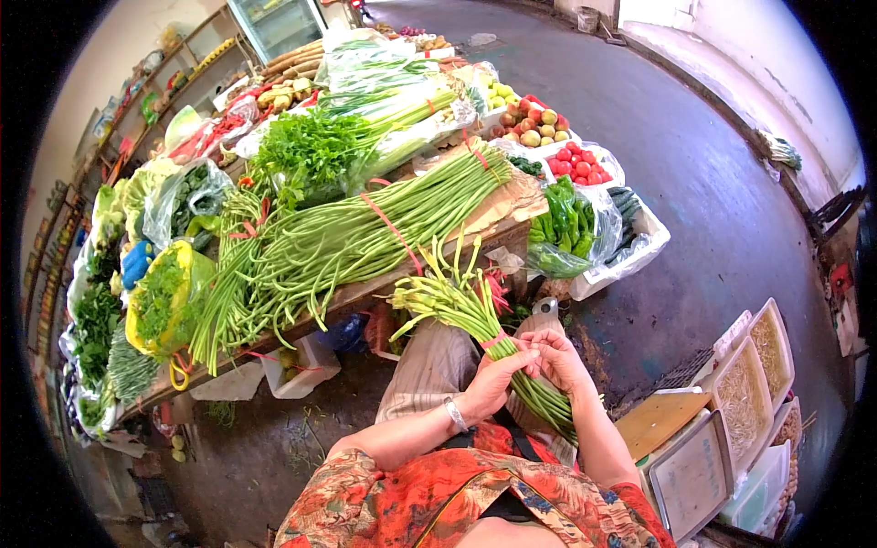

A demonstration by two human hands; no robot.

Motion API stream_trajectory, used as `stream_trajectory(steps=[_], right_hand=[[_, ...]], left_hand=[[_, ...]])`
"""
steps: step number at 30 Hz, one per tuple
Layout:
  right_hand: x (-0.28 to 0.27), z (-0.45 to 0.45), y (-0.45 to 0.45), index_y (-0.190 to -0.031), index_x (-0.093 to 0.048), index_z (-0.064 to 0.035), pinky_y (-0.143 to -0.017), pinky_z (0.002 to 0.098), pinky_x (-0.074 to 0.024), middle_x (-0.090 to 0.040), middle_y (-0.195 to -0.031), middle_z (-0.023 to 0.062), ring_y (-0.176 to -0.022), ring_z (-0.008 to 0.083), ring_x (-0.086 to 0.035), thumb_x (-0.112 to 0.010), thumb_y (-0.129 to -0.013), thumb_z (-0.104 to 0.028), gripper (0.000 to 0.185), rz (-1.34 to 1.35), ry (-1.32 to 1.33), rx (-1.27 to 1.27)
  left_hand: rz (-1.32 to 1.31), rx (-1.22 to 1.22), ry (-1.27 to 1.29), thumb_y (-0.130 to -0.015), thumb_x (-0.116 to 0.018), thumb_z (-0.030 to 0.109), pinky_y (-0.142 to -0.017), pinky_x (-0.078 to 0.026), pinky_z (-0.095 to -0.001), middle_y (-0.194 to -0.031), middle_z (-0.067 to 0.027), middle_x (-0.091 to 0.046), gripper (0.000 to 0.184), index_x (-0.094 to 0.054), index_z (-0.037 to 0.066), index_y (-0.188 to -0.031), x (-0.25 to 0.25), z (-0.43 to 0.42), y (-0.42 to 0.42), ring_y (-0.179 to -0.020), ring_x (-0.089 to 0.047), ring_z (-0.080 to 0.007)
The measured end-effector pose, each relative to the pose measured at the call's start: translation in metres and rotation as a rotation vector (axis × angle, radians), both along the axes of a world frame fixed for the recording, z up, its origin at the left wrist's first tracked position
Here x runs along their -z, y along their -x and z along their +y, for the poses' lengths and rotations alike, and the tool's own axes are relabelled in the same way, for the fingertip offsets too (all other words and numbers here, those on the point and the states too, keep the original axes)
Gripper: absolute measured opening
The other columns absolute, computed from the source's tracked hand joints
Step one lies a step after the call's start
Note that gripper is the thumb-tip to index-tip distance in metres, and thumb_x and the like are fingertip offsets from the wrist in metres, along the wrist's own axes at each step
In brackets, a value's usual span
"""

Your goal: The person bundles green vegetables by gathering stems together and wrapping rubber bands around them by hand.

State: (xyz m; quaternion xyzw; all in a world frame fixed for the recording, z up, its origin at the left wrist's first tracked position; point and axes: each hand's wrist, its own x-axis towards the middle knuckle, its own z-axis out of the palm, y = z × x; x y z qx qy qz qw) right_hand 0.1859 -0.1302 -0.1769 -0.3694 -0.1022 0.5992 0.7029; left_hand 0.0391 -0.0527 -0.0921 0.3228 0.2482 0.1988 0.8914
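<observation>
Bundle: green stems, tied with a pink band, slanting over the lap just off the near edge of the counter, close to its right corner; the cut ends point down toward the right forearm.
Left hand: curled around the stems just below the band, thumb laid across them (a bracelet circles that wrist).
Right hand: on the other side of the stems, thumb and index finger pinched together by the left fingertips; whether something thin is between them, I cannot tell.
Near edge: long beans lie along it in a broad pile, some tips hanging over the side (pink ties cross them too).
Right corner: brown paper under the end of the bean pile.
Left end: a yellow bag with greens in it, near the corner, and a blue bundle just beside it.
Behind the beans: leafy herbs, with pale green stalks farther toward the far edge.
Past the right edge: tomatoes, and nearer, green peppers in clear plastic (the white box sits right beside them).
Floor, right side: shallow trays near a brown board.
</observation>
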Motion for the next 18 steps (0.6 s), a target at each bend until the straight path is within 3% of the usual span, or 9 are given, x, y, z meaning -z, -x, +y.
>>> stream_trajectory(steps=[4, 6, 18], right_hand=[[-0.0028, 0.0000, -0.0004, -0.109, -0.058, 0.0025, -0.057, 0.0299, -0.0572, -0.066, -0.104, 0.0160, -0.067, 0.0213, -0.066, -0.057, -0.095, -0.005, 0.015, 0.005, 0.013, 0.012], [-0.0017, -0.0012, -0.0040, -0.098, -0.062, -0.0019, -0.086, 0.0344, -0.0548, -0.065, -0.112, 0.0122, -0.099, 0.0214, -0.065, -0.065, -0.089, -0.001, 0.009, 0.069, 0.037, -0.028], [0.0051, -0.0008, -0.0049, -0.096, -0.062, -0.0020, -0.088, 0.0359, -0.0540, -0.066, -0.112, 0.0127, -0.101, 0.0222, -0.064, -0.064, -0.090, -0.001, 0.007, 0.089, 0.022, -0.018]], left_hand=[[0.022, -0.005, -0.013, -0.089, -0.067, 0.010, -0.067, -0.048, -0.0274, -0.075, -0.0033, -0.060, 0.011, -0.057, 0.007, -0.085, -0.0055, -0.0002, 0.0002, -0.070, -0.059, -0.0130], [0.021, -0.003, -0.003, -0.089, -0.067, 0.010, -0.067, -0.048, -0.0274, -0.075, -0.0034, -0.060, 0.011, -0.057, 0.007, -0.085, -0.0047, 0.0000, 0.0002, -0.070, -0.059, -0.0130], [0.011, -0.003, 0.000, -0.089, -0.066, 0.009, -0.067, -0.048, -0.0270, -0.075, -0.0030, -0.060, 0.010, -0.057, 0.007, -0.086, -0.0049, -0.0002, -0.0001, -0.070, -0.059, -0.0125]])
